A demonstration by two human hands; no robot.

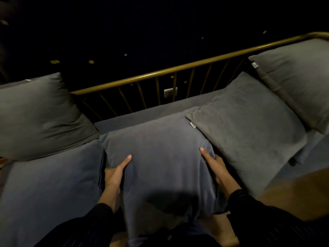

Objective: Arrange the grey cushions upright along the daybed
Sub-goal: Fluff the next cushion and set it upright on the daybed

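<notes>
A blue-grey cushion (pixel 160 148) lies in the middle of the daybed, its near end hanging toward me. My left hand (pixel 115 175) grips its left side with the thumb on top. On its right side my right hand (pixel 217 170) holds it the same way. A grey cushion (pixel 249 125) lies tilted just to the right, overlapping the middle one's corner. Farther right another grey cushion (pixel 299 77) leans against the rail. At the far left a grey cushion (pixel 35 113) rests on a flat blue-grey cushion (pixel 49 184).
A gold metal rail (pixel 160 72) with thin bars runs along the back of the daybed. The grey mattress (pixel 135 114) shows in front of it. A white wall socket (pixel 170 92) sits behind the bars. The background is dark. A brown floor (pixel 293 191) lies at the lower right.
</notes>
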